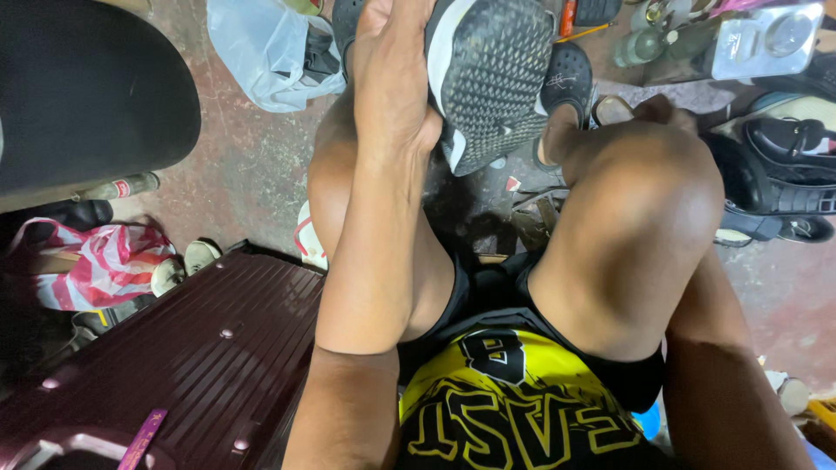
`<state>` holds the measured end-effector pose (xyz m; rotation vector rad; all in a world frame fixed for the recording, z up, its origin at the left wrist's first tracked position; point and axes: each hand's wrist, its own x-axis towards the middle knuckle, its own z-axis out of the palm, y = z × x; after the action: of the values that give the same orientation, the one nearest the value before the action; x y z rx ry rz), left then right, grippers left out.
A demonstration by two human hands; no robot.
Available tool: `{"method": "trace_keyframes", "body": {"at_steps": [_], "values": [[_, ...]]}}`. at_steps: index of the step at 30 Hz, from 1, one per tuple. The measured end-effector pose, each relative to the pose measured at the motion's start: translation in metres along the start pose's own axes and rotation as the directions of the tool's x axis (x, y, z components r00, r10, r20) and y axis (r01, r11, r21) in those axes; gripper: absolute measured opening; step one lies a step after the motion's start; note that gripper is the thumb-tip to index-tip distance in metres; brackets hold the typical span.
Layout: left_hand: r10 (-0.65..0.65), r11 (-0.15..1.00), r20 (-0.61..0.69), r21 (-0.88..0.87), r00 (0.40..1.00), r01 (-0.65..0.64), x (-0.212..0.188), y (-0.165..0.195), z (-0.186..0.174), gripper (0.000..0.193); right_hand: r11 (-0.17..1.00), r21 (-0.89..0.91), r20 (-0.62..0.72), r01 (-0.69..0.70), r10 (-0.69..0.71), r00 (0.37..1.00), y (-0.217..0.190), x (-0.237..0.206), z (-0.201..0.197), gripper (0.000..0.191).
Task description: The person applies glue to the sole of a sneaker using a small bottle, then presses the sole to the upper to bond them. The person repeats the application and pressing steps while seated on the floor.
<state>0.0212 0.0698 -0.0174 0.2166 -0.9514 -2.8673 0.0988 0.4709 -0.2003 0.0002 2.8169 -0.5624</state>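
My left hand (392, 78) reaches up at the top middle and grips a black sneaker (492, 78) by its side. The shoe's studded black sole with a white rim faces the camera, tilted above my knees. My right forearm runs up the right edge and passes behind my right knee (640, 191), so the right hand is hidden. I sit in black shorts and a black and yellow shirt.
A ribbed maroon suitcase (200, 357) lies at the lower left. A dark rounded seat (87, 87), a bottle (117, 186) and a pink striped bag (96, 261) are at left. A white plastic bag (261, 52), a black clog (566, 83) and black shoes (784, 165) lie on the stained floor.
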Motion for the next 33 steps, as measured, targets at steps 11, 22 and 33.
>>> {"method": "trace_keyframes", "body": {"at_steps": [11,22,33], "values": [[0.417,0.747,-0.061,0.591,0.907,-0.303,-0.026,0.014,-0.047,0.009,0.996,0.032,-0.010,-0.088,0.088,0.996,0.007,-0.037,0.021,0.007],[0.270,0.790,-0.117,0.594,0.956,-0.151,-0.050,0.011,-0.010,0.015,0.987,0.063,0.007,-0.151,0.150,0.989,0.000,-0.063,0.028,0.012],[0.170,0.857,-0.182,0.512,0.968,-0.054,-0.019,0.015,-0.001,0.028,0.986,0.045,0.111,-0.162,0.156,0.981,0.013,-0.034,0.035,0.018]]}}
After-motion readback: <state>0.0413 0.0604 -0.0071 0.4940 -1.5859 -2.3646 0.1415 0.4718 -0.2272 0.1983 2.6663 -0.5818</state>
